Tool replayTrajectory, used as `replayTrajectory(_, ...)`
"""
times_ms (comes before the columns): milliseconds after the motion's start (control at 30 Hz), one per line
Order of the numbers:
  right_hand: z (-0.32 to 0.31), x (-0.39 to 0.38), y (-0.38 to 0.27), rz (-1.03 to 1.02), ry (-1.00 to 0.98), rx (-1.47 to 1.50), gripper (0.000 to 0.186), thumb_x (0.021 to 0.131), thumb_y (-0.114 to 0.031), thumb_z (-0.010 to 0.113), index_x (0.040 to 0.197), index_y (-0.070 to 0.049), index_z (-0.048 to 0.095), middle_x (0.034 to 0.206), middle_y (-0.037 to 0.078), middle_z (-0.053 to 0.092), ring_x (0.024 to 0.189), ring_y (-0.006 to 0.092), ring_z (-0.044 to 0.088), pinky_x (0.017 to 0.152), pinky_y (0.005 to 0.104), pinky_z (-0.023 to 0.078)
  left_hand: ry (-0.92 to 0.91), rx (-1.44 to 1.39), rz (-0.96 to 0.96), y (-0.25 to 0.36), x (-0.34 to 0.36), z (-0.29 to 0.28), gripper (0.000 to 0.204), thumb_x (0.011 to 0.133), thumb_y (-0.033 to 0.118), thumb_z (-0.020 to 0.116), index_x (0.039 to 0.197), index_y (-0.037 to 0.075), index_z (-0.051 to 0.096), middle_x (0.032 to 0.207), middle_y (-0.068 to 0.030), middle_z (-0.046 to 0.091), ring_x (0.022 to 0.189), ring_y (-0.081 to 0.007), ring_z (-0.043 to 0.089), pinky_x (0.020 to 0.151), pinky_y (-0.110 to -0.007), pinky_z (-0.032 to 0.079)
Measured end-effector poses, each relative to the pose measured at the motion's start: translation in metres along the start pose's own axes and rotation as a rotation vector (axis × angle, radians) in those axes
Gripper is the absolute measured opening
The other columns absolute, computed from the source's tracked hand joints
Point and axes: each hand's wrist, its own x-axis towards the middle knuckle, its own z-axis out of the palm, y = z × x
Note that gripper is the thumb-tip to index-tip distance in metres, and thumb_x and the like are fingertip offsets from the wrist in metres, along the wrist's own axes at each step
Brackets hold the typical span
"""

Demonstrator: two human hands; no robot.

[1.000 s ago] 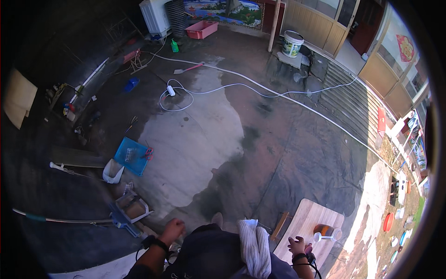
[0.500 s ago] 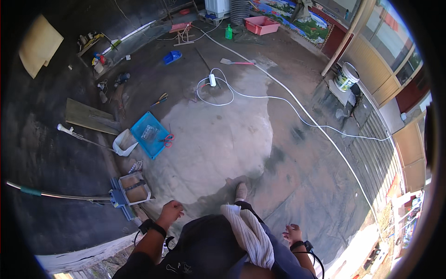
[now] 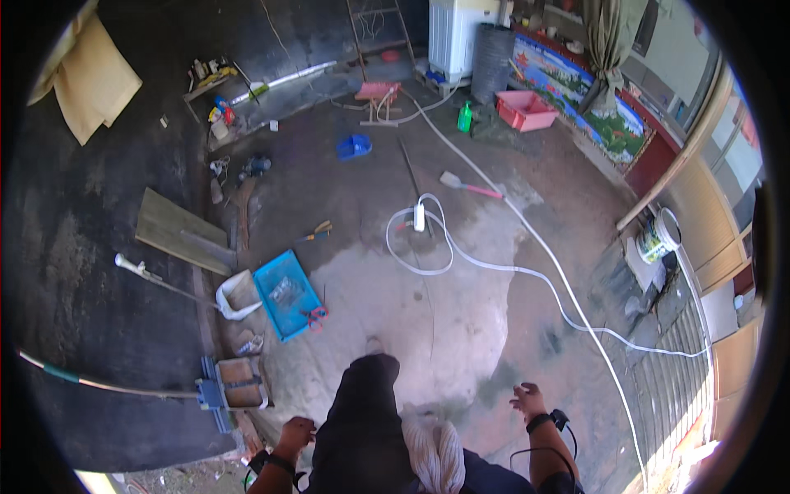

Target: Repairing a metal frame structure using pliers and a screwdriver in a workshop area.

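Observation:
My left hand point(image 3: 296, 434) is low in the view beside my dark trouser leg point(image 3: 362, 407), its fingers loosely bent and nothing seen in them. Out to the right, my right hand point(image 3: 529, 399) hangs over the floor with its fingers apart, holding nothing. Both wrists wear dark bands with cables. A white knitted cloth point(image 3: 432, 453) hangs at my front between the hands. Nearest to my left hand stands a blue-grey bench vise-like frame point(image 3: 212, 393) with a boxy tray point(image 3: 241, 384). Beyond it lies a blue tray point(image 3: 286, 328) with red-handled scissors point(image 3: 316, 314).
A white power strip point(image 3: 419, 217) with a looped cable lies ahead. A long pale hose point(image 3: 539, 235) crosses the floor to the right. Farther off are a red-handled scraper point(image 3: 471, 186), a blue dustpan point(image 3: 355, 146), a pink tub point(image 3: 527, 110) and a bucket point(image 3: 658, 235).
I have stepped forward, and floor items sit lower and farther right in view. One leg has swung ahead. My right hand has risen; my left hand appears lower.

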Motion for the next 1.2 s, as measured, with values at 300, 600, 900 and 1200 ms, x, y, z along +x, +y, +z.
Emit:
replayTrajectory(300,0.098,0.037,-0.151,0.12,-0.043,-0.008,0.056,0.085,-0.017,0.067,0.129,0.003,0.039,0.094,0.019,0.064,0.066,0.0279,0.067,0.055,0.036,0.054,0.012,-0.496,-0.039,0.163,0.092,-0.064,0.02,0.087,0.013,0.063,0.103,0.003,0.058,0.081,-0.013,0.064,0.062,-0.0258,0.066,0.047,-0.033,0.052)
replayTrajectory(600,0.175,0.065,-0.332,-0.062,-0.116,-0.035,0.057,0.082,-0.021,0.071,0.124,0.007,0.044,0.091,0.017,0.066,0.067,0.0225,0.068,0.055,0.0303,0.054,0.091,-0.506,0.061,0.284,0.158,-0.12,0.017,0.088,0.01,0.059,0.104,0.004,0.055,0.083,-0.0135,0.064,0.062,-0.0267,0.065,0.048,-0.033,0.051)
replayTrajectory(900,0.237,0.115,-0.529,-0.357,-0.246,0.145,0.044,0.086,-0.02,0.067,0.12,0.004,0.051,0.093,0.015,0.064,0.071,0.0215,0.067,0.059,0.0281,0.053,0.166,-0.525,0.002,0.305,0.187,-0.124,0.022,0.092,0.016,0.055,0.108,0.001,0.053,0.084,-0.014,0.064,0.065,-0.0263,0.067,0.05,-0.035,0.053)
replayTrajectory(1200,0.331,-0.004,-0.855,-0.96,-1.013,0.308,0.051,0.092,-0.038,0.059,0.126,0.0,0.051,0.111,0.013,0.062,0.095,0.0238,0.064,0.083,0.0344,0.05,0.262,-0.639,-0.062,0.365,0.205,-0.131,0.029,0.092,0.021,0.055,0.113,0.002,0.054,0.084,-0.0121,0.064,0.064,-0.0275,0.066,0.053,-0.037,0.055)
